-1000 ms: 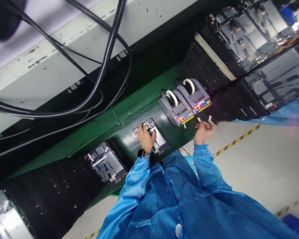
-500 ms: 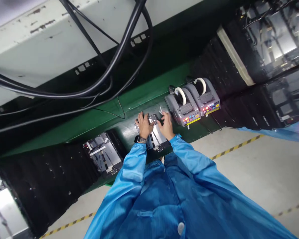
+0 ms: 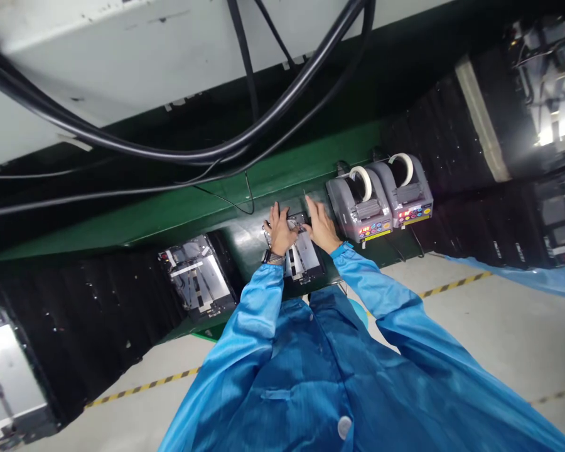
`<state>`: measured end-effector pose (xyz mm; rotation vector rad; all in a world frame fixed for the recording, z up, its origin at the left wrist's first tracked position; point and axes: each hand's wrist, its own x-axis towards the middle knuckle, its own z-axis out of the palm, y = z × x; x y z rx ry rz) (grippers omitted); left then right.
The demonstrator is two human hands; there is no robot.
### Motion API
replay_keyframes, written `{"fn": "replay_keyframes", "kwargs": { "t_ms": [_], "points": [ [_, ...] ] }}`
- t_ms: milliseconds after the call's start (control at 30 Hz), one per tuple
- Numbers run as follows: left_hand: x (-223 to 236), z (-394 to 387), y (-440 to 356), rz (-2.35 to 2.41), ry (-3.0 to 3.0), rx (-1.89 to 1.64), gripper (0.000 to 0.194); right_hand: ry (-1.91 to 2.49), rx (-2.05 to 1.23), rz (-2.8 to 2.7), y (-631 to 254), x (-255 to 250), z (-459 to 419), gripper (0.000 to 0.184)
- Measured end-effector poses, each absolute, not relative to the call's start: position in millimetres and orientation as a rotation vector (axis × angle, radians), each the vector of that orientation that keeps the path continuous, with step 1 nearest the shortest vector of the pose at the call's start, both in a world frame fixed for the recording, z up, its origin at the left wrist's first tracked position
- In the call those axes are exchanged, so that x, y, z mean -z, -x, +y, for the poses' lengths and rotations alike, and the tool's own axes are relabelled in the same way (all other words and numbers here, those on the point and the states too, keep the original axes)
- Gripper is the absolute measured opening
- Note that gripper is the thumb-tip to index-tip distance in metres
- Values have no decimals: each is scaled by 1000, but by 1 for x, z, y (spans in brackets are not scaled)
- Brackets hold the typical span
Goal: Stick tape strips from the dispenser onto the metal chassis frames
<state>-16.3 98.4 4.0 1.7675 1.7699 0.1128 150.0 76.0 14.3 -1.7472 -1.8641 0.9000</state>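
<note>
My left hand (image 3: 281, 230) lies with spread fingers on the far end of an opened flat device (image 3: 305, 260) that sits on the green conveyor belt (image 3: 282, 176). My right hand (image 3: 321, 225) is beside it on the same end, fingers pinched together over the device, with a thin strip of tape (image 3: 304, 196) sticking up from the fingertips. Both sleeves are blue. A watch sits on my left wrist.
Two grey tape dispensers (image 3: 360, 204) (image 3: 407, 190) with white rolls stand just right of the hands. Another opened device (image 3: 195, 281) lies to the left on a black mat. Thick black cables (image 3: 245, 141) hang above the belt. Floor with yellow-black tape (image 3: 452, 285) lies below.
My right hand left the tape dispensers and came left to the device with a strip of tape. Both hands have since shifted to the device's far end; the view has panned.
</note>
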Motion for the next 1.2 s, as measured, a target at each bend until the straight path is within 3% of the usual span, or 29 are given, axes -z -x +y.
{"fn": "replay_keyframes", "kwargs": {
  "t_ms": [167, 433, 833, 1200],
  "points": [
    [-4, 98, 15, 1771, -1746, -140, 73, 1734, -881, -1709, -154, -12, 79, 85],
    [-1, 99, 19, 1789, -1791, -134, 69, 1521, -1305, -1780, -158, 0, 84, 86],
    [-6, 99, 19, 1790, -1802, -126, 67, 1647, -1126, -2008, -148, -1, 93, 88],
    [-5, 99, 19, 1781, -1799, -129, 68, 1616, -1164, -1994, -148, 1, 95, 95]
  ]
}}
